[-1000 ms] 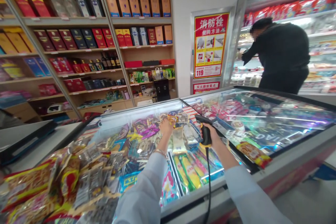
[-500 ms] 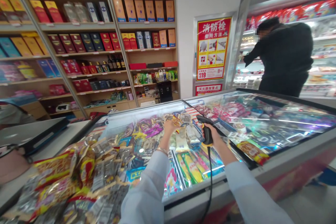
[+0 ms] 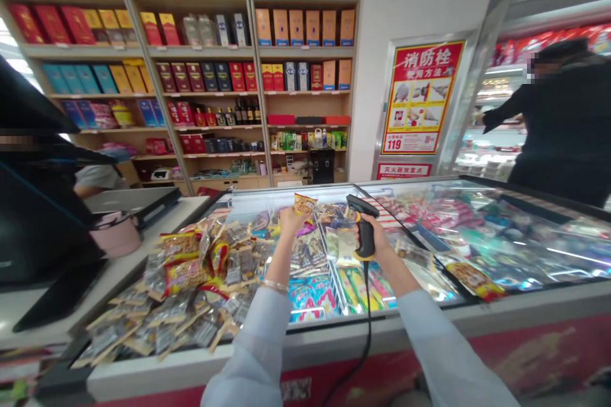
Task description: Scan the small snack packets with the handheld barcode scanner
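"What do the left hand's (image 3: 290,222) fingers have?"

"They're pinched together on a yellow-and-red snack packet (image 3: 304,205), raised over the freezer chest."

"And the right hand (image 3: 371,235)?"

"Its fingers wrap the grip of a black-and-yellow handheld barcode scanner (image 3: 365,235), with the cord (image 3: 367,311) hanging down."

"Around them?"

"Packets (image 3: 310,292) fill the glass-topped freezer chest (image 3: 429,324). Strip-snack bags (image 3: 200,273) heap at its near left, beside the desk (image 3: 114,283). A person in black (image 3: 558,114) stands far right."

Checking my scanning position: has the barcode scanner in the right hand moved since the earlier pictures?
Yes, the barcode scanner has shifted left, further from the edge of the freezer's glass lid.
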